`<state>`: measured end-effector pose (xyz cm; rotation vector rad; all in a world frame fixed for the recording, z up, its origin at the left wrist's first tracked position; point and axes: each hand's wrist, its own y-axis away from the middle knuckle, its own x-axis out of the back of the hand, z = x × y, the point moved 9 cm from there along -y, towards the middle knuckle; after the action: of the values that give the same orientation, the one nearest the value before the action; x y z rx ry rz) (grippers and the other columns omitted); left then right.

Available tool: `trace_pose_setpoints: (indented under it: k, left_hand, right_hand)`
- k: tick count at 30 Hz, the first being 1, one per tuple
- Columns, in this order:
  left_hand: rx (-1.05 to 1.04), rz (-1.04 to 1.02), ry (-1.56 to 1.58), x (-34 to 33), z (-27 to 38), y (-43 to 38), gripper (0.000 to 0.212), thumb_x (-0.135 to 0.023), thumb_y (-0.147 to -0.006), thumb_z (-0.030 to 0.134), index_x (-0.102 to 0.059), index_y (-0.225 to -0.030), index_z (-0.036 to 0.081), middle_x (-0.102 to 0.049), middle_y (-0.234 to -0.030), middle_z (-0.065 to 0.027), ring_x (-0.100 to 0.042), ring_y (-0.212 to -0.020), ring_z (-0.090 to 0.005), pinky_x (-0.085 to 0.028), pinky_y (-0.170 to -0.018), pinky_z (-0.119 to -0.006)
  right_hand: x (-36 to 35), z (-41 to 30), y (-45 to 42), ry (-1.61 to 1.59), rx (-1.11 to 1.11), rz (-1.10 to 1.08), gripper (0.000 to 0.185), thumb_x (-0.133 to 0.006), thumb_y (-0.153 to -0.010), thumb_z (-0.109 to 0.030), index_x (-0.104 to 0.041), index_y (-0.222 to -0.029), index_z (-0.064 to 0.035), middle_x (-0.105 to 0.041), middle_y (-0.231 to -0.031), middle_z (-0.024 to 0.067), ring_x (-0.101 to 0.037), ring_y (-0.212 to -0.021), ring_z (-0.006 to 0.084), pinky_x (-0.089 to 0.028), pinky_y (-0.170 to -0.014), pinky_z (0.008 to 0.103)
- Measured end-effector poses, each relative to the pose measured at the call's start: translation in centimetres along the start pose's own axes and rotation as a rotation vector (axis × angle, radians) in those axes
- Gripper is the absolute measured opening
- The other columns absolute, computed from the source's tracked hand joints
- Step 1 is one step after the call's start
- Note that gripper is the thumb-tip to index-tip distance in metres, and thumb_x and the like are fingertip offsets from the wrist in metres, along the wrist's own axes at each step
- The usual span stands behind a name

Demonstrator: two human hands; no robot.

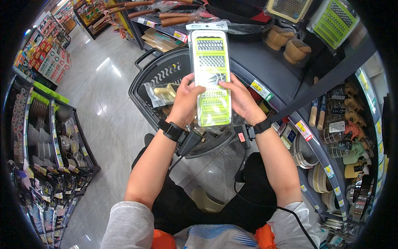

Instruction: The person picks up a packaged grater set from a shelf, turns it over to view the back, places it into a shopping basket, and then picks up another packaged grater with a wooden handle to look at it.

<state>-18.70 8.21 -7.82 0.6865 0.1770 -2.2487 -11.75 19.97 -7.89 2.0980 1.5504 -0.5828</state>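
Observation:
A green and white grater set with several metal grating plates (213,101), sealed in clear plastic packaging, is held upright between both hands. My left hand (186,101) grips its left edge, thumb on the front. On the right edge, my right hand (244,99) has its thumb across the front. Below and behind the pack stands a dark grey plastic shopping basket (140,102). Inside it lies a packaged item with a cream handle (164,91); other contents are partly hidden by my hands and the pack.
Shelves curve around the right, with wrapped wooden mortars (276,37), another green grater pack (335,23) and wooden-handled pans (175,18). Woven round items (306,149) fill a lower shelf. A display rack (57,133) stands left across the tiled floor (108,102). A cable hangs from the right wrist device.

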Motion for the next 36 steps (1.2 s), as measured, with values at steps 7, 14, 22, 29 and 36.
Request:
trace_pose_setpoints:
  k: [7, 14, 22, 29, 36]
  left_hand:
    - [-0.074, 0.000, 0.138, 1.6, 1.4, -0.8, 0.053, -0.055, -0.089, -0.004, -0.032, -0.137, 0.000, -0.056, -0.126, -0.0174, -0.059, -0.113, -0.0267, -0.052, -0.096, -0.040]
    - [0.035, -0.206, 0.042, -2.1, 1.0, 0.7, 0.093, -0.054, -0.075, -0.021, -0.015, -0.151, 0.015, -0.047, -0.138, -0.0147, -0.051, -0.126, -0.0275, -0.047, -0.101, -0.038]
    - [-0.013, -0.232, 0.066, -2.6, 1.4, 1.0, 0.105, -0.046, -0.068, -0.027, -0.009, -0.156, 0.018, -0.036, -0.151, -0.0091, -0.040, -0.137, -0.0229, -0.042, -0.106, -0.035]
    - [0.000, -0.226, 0.127, -2.1, 0.8, 0.7, 0.101, -0.047, -0.072, -0.025, -0.009, -0.156, 0.016, -0.036, -0.151, -0.0091, -0.041, -0.136, -0.0212, -0.042, -0.106, -0.035]
    - [-0.079, -0.189, 0.070, -1.8, 1.2, 0.4, 0.096, -0.049, -0.076, -0.021, -0.008, -0.155, 0.015, -0.039, -0.147, -0.0156, -0.046, -0.131, -0.0244, -0.043, -0.104, -0.035]
  right_hand:
    - [-2.0, 1.0, 1.0, 0.166, -0.079, -0.170, 0.063, -0.053, -0.081, 0.003, -0.036, -0.141, -0.0033, -0.054, -0.129, 0.0120, -0.055, -0.119, 0.0212, -0.046, -0.100, 0.0323]
    - [0.2, 0.5, 0.7, 0.130, -0.024, -0.076, 0.071, -0.045, -0.074, 0.004, -0.034, -0.143, -0.0047, -0.053, -0.131, 0.0129, -0.054, -0.118, 0.0216, -0.046, -0.099, 0.0320]
    - [0.2, 0.7, 0.4, 0.076, -0.021, -0.057, 0.073, -0.045, -0.078, 0.003, -0.029, -0.148, -0.0071, -0.050, -0.134, 0.0135, -0.053, -0.120, 0.0228, -0.049, -0.098, 0.0334]
    - [0.4, 1.0, 0.1, 0.057, -0.005, -0.051, 0.066, -0.046, -0.082, 0.000, -0.032, -0.146, -0.0076, -0.051, -0.133, 0.0119, -0.054, -0.118, 0.0204, -0.049, -0.097, 0.0323]
    - [0.0, 0.5, 0.3, 0.087, 0.035, -0.036, 0.053, -0.047, -0.084, -0.003, -0.040, -0.137, -0.0073, -0.054, -0.127, 0.0094, -0.054, -0.114, 0.0178, -0.048, -0.094, 0.0292]
